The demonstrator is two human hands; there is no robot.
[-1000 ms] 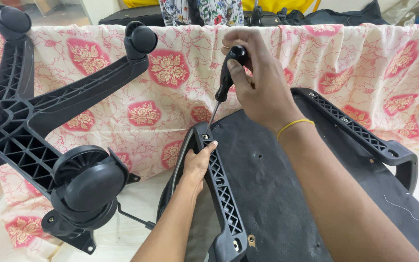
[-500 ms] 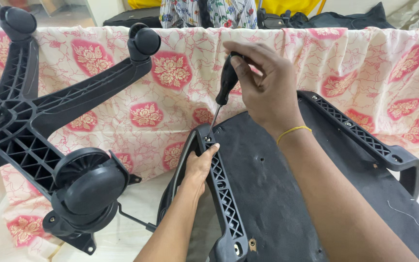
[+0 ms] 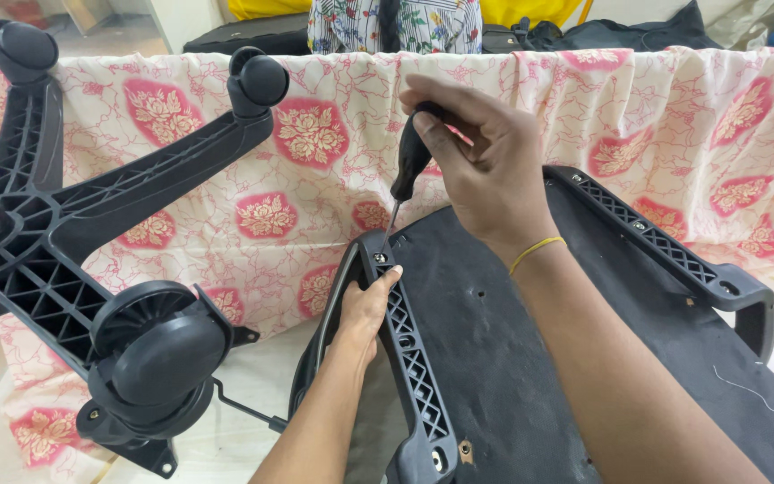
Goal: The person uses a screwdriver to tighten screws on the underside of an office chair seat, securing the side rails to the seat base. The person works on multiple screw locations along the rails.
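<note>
Nearest, the left hand (image 3: 362,314) is curling around the left armrest (image 3: 400,358), fingers wrapped shut on its upper end, bracing it against the upturned seat (image 3: 512,358). A screw hole near the armrest's lower end (image 3: 439,460) is looking empty, though too small to be sure. Further up, the right hand (image 3: 485,170) is gripping a screwdriver (image 3: 409,161), fingers closed around the black handle, tip pointing down at a screw (image 3: 379,258) at the armrest's top. That screw is sitting nearly flush, so this fastening is probably well along; I cannot tell whether it is going in or out. The right armrest (image 3: 674,251) is lying on the seat's far side, untouched. At left, the wheeled base (image 3: 55,251) is lying separate, apparently not joined to the seat. Behind, floral cloth (image 3: 674,116) is draping a ledge.
</note>
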